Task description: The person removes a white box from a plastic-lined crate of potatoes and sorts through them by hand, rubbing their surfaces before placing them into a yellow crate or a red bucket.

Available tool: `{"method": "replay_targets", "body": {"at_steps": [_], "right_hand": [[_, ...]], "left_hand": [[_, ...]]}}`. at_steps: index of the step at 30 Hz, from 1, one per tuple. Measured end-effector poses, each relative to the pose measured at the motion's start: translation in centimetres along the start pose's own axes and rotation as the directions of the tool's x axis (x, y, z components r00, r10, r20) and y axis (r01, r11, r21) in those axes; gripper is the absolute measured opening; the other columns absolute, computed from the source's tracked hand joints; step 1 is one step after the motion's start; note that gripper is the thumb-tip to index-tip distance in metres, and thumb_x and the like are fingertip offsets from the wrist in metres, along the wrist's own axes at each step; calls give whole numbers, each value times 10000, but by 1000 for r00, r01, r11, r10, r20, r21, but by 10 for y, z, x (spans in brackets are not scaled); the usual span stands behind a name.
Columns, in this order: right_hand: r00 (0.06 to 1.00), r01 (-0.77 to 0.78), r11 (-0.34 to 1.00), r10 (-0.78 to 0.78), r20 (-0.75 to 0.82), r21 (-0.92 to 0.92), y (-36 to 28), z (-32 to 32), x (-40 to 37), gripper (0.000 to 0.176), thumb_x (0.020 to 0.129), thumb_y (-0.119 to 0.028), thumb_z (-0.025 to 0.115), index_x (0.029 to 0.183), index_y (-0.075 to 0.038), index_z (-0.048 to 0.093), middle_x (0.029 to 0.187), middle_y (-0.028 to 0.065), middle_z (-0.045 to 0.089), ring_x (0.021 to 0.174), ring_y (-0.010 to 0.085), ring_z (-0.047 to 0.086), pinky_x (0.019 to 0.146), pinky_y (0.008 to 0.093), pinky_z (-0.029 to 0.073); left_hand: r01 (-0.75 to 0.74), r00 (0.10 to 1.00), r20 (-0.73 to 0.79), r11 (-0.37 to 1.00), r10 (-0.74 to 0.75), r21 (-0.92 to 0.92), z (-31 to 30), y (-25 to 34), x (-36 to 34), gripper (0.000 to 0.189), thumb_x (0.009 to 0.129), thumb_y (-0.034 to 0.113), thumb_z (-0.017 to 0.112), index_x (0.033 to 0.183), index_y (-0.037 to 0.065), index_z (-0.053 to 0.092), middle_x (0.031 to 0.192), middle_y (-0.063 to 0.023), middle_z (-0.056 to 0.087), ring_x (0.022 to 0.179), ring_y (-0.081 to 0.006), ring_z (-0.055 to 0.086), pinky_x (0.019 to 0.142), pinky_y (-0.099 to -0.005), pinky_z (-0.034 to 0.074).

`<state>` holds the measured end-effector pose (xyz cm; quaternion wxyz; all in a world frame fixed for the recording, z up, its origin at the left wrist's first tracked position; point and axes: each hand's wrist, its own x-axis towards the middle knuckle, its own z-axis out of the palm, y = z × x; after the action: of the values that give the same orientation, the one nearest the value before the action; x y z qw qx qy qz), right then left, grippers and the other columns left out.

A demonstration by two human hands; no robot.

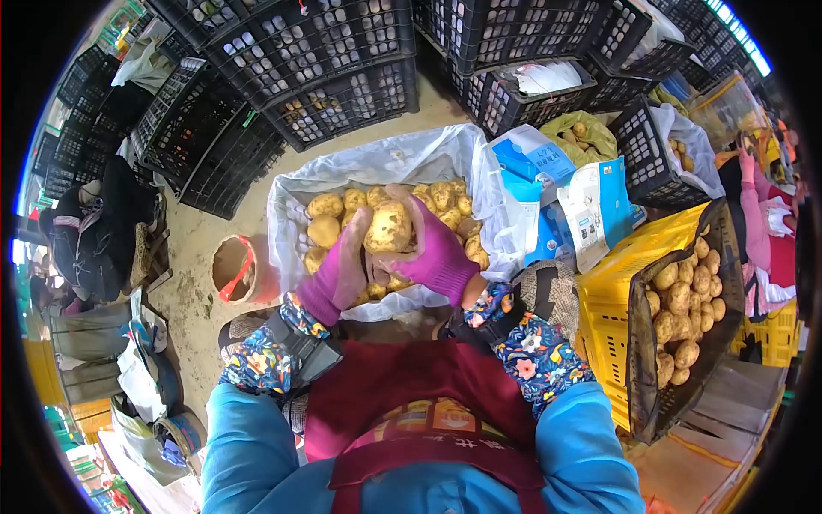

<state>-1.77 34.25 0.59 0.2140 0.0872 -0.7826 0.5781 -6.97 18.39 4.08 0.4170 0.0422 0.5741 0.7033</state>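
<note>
A large yellow potato (389,226) with dirt specks is held between my two gloved hands, over a crate lined with white plastic (300,176). My left hand (341,265), in a purple glove with a soiled palm, presses against the potato's left side. My right hand (435,257), gloved the same way, curls round its right side. More potatoes (325,206) fill the lined crate beneath, partly hidden by my hands.
A yellow crate (612,317) with potatoes (685,300) tilts at my right. Blue-and-white cartons (548,188) stand beside the lined crate. A red-handled bucket (244,270) is at my left. Stacked black crates (317,60) rise ahead. Another person (762,214) is at far right.
</note>
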Motion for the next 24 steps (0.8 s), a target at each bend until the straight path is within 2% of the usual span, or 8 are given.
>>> {"method": "replay_targets", "body": {"at_steps": [6, 8, 11, 14, 17, 20, 21, 24], "right_hand": [[985, -111, 941, 146, 88, -321, -7, -8, -3, 741, 766, -260, 794, 1365, 3, 447, 1192, 171, 636, 1087, 249, 624, 908, 378, 491], [931, -340, 940, 339, 133, -17, -2, -19, -1, 691, 798, -292, 772, 1337, 13, 465, 1162, 204, 637, 1073, 279, 637, 895, 395, 492], [951, -306, 938, 310, 4, 164, 3, -15, -1, 600, 848, -322, 731, 1298, 6, 506, 1125, 180, 656, 1042, 262, 648, 879, 387, 498], [990, 45, 999, -41, -132, 26, 7, -2, -4, 555, 847, -302, 728, 1271, -6, 530, 1081, 137, 663, 968, 234, 646, 855, 353, 509], [886, -391, 864, 446, -122, 318, -4, -67, -14, 516, 840, -282, 720, 1234, -7, 536, 998, 63, 631, 872, 160, 617, 778, 306, 514], [746, -357, 934, 273, -608, -19, -70, -187, -49, 394, 916, -196, 591, 1258, -11, 523, 1040, 83, 623, 887, 168, 618, 792, 310, 513], [735, -361, 875, 53, -675, -323, -81, -233, -74, 412, 921, -196, 588, 1277, -2, 516, 1104, 107, 621, 980, 194, 616, 864, 325, 503], [593, -623, 645, 19, -805, -443, -98, -361, -179, 417, 930, -159, 603, 1294, 30, 534, 1261, 140, 580, 1135, 220, 568, 981, 332, 443]], "left_hand": [[75, 995, -78, 953, -54, 293, -3, 1, -4, 750, 958, 696, 268, 1194, 52, 572, 878, -84, 696, 666, -183, 664, 568, -252, 477], [105, 990, -116, 964, -78, 244, 4, -2, -6, 769, 954, 702, 266, 1171, 39, 588, 862, -99, 701, 665, -191, 665, 563, -258, 477], [107, 994, -66, 957, -92, 271, 2, -10, -3, 718, 957, 697, 260, 1044, 85, 626, 834, -77, 706, 602, -163, 628, 524, -237, 449], [167, 963, 157, 940, -221, 299, -6, -13, 4, 804, 937, 718, 282, 1092, 8, 628, 945, -139, 716, 680, -191, 673, 570, -268, 482], [166, 979, 26, 871, -201, 462, -15, -12, 9, 777, 939, 703, 322, 1072, 10, 648, 867, -108, 714, 692, -191, 681, 584, -276, 498], [262, 956, -238, 868, -174, 421, -86, -46, 54, 459, 939, 468, 577, 1105, 50, 665, 839, -71, 688, 678, -158, 676, 606, -285, 515], [226, 962, -249, 830, -110, 510, -101, -54, 68, 419, 918, 431, 609, 1106, 60, 662, 850, -83, 690, 701, -172, 679, 626, -300, 522], [87, 976, -192, 616, 105, 783, -125, -85, 113, 356, 856, 328, 680, 1126, 99, 646, 893, -123, 691, 791, -230, 687, 695, -358, 538]]}}
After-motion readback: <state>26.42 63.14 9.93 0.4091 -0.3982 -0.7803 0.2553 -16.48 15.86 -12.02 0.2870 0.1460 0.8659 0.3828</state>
